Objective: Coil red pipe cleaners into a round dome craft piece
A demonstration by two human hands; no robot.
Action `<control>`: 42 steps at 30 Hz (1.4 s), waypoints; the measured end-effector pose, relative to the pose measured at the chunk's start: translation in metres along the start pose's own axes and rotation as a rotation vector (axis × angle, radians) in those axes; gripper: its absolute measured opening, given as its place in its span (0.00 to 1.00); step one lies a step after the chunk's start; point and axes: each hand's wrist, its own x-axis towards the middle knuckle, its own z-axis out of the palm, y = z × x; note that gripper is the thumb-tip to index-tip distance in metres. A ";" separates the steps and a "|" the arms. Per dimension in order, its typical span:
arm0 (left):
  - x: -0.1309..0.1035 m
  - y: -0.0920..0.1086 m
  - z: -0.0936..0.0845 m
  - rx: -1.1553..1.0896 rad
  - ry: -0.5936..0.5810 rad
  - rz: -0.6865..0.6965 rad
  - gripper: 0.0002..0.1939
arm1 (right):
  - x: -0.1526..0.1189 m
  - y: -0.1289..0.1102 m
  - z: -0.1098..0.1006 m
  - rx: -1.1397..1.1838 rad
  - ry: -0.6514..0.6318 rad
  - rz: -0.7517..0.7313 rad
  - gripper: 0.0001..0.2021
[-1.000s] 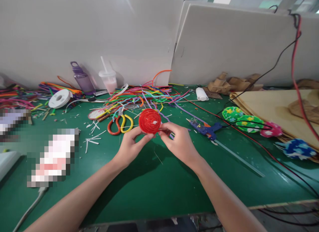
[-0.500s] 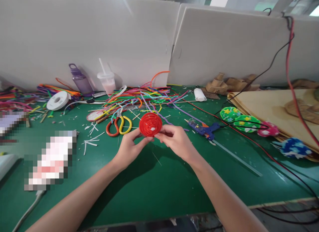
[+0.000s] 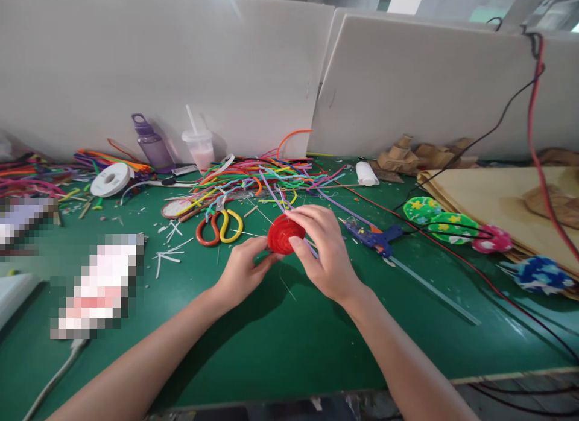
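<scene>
White spool [image 3: 100, 184] approx. 9–10 o'clock from red coiled disc [image 3: 281, 234]; orange-/yellow-handled scissors [image 3: 221, 227] at 9. L hand [image 3: 242, 267] at 8, narrow pinch on disc's lower-L edge. Disc itself betw. both hands, tilted, up over green table [image 3: 289, 354]. R hand [image 3: 324, 252] at 3–4, also holding it: fingers upper-R rim, thumb on face. Blue glue gun [image 3: 371, 235] at 3, blue fuzzy pc. [image 3: 543, 273] further out.
</scene>
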 end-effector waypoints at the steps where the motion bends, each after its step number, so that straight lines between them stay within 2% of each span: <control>1: 0.000 0.000 0.000 0.004 -0.004 0.001 0.06 | 0.000 0.000 0.000 0.003 -0.018 -0.001 0.16; 10: -0.002 -0.003 0.002 0.058 -0.029 0.069 0.06 | -0.001 0.000 0.001 -0.070 -0.063 -0.035 0.10; 15: -0.001 -0.001 0.003 0.042 -0.015 0.084 0.07 | -0.001 0.000 0.002 -0.086 -0.060 -0.060 0.11; 17: 0.000 0.000 0.001 0.004 0.018 0.049 0.06 | -0.001 0.000 0.002 -0.050 -0.002 -0.045 0.13; 19: 0.002 0.002 0.000 -0.053 0.079 -0.010 0.05 | 0.000 0.000 0.001 -0.008 0.116 -0.006 0.12; 21: 0.004 0.002 -0.001 -0.150 0.150 -0.078 0.07 | 0.001 0.001 0.000 0.008 0.213 0.045 0.09; 22: 0.004 0.002 -0.002 -0.213 0.179 -0.108 0.09 | 0.002 0.002 0.000 0.006 0.218 0.073 0.07; 26: 0.006 0.001 -0.001 -0.440 0.205 -0.177 0.12 | 0.002 0.004 0.003 -0.012 0.032 0.135 0.03; 28: 0.007 0.000 0.000 -0.501 0.199 -0.192 0.11 | 0.002 0.005 0.005 -0.020 -0.004 0.126 0.02; 34: 0.006 -0.001 0.000 -0.595 0.192 -0.216 0.10 | 0.001 0.007 0.006 0.005 0.034 0.101 0.05; 42: 0.006 0.000 -0.002 -0.575 0.172 -0.208 0.09 | 0.002 0.009 0.002 0.001 0.056 0.137 0.05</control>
